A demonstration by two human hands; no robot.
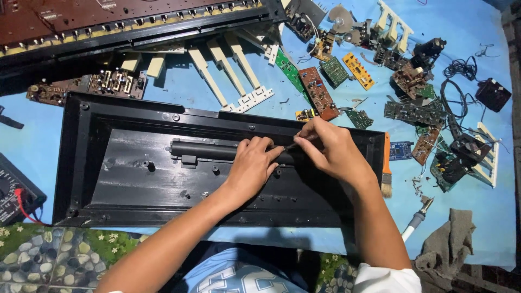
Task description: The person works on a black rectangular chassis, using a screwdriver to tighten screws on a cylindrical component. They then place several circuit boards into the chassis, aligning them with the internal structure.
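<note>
A long black plastic keyboard casing (125, 179) lies open side up in front of me on a blue sheet. A black tube-shaped ridge (203, 150) runs along its middle. My left hand (251, 165) rests palm down on that ridge, fingers curled over it. My right hand (331, 149) sits just to the right, pinching a thin dark tool (293, 144) whose tip points at the ridge beside my left fingers.
Several circuit boards (319, 93), cream key strips (228, 73) and black cables (461, 70) lie scattered beyond the casing. A brush (386, 165) and soldering iron (418, 217) lie at right, a grey rag (448, 241) near the corner, a multimeter (13, 187) at left, another keyboard body (108, 27) at top.
</note>
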